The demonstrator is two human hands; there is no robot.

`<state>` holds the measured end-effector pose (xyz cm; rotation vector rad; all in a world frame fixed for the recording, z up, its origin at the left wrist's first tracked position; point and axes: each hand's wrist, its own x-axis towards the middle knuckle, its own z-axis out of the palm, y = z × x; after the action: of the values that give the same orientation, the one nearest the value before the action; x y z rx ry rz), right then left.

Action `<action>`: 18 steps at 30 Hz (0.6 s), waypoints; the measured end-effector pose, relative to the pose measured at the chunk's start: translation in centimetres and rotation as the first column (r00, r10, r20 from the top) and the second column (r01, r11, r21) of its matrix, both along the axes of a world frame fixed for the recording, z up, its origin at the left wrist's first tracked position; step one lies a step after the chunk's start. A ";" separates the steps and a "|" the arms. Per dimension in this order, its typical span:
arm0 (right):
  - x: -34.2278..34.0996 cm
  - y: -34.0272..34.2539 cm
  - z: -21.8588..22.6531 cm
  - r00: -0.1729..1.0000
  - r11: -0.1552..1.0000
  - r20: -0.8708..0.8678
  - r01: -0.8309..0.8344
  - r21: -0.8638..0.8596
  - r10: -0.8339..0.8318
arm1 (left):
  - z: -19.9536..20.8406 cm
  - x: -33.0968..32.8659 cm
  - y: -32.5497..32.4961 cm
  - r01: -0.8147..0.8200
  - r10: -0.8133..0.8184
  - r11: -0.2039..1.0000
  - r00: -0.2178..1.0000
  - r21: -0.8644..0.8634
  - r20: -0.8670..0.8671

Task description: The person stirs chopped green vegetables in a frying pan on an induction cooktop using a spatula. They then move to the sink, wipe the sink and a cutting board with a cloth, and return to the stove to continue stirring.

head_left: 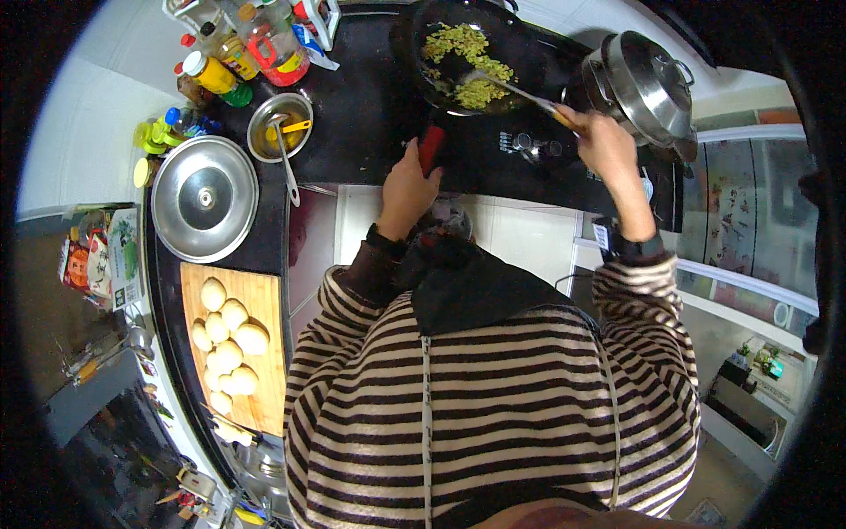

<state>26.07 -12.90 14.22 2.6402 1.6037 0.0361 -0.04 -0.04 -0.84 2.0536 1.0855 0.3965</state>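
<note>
My left hand [407, 189] is closed round the red handle [431, 150] of a black wok [522, 46]. Chopped yellow-green food [463, 40] lies in two joined heaps inside the wok. In my right hand [608, 150] is a spatula [526, 95] with a metal shaft and a wooden grip. Its head reaches into the food, partly covered by it. Just left of my right hand, the stove's control knobs [538, 145] sit on the black front panel.
A lidded steel pot [652, 84] stands at the right. Leftward are a steel bowl [302, 104] with utensils, a large lid [189, 229], several bottles [211, 75], and a cutting board [269, 309] with several peeled potatoes [251, 339].
</note>
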 end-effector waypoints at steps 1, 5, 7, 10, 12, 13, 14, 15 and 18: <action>0.0 1.0 -1.1 1.000 0.999 -0.008 0.013 0.039 -0.013 | 0.1 0.0 0.0 0.011 -0.011 1.000 1.000 -0.015 0.014; 0.8 2.2 -1.8 0.999 0.991 0.029 0.036 0.130 -0.040 | 0.2 -0.2 0.1 0.013 -0.012 0.999 0.999 -0.051 0.033; 1.2 0.8 0.1 0.998 0.994 0.019 0.061 0.091 -0.063 | 0.1 -0.1 0.2 0.010 -0.008 0.998 1.000 -0.065 0.026; 0.6 -2.3 2.9 0.996 0.997 -0.032 0.082 0.012 -0.081 | 0.0 0.0 0.2 0.004 -0.003 0.998 1.000 -0.070 0.016; -0.2 -2.6 2.9 0.996 0.992 -0.018 0.083 -0.097 -0.086 | -0.1 0.1 0.1 0.000 0.001 0.999 1.000 -0.054 0.013; -0.6 -2.0 2.0 0.999 0.996 0.005 0.050 -0.074 -0.050 | -0.1 0.2 0.2 0.007 -0.006 0.999 1.000 -0.047 0.021; -0.8 -0.9 0.9 0.997 0.996 0.005 0.082 -0.032 -0.082 | 0.0 0.1 0.2 0.007 -0.006 0.999 1.000 -0.037 0.028; -0.6 0.4 -0.3 0.992 0.992 -0.006 0.122 -0.006 -0.122 | 0.0 0.0 0.1 0.006 -0.005 1.000 0.999 -0.029 0.032; 0.8 2.8 -2.6 0.990 0.974 -0.003 0.137 0.183 -0.139 | 0.1 0.0 0.2 -0.006 0.006 0.998 1.000 -0.055 0.012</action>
<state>26.83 -10.14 11.62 2.8775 1.4754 0.1992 -0.09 0.12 -0.71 1.9973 1.0838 0.3774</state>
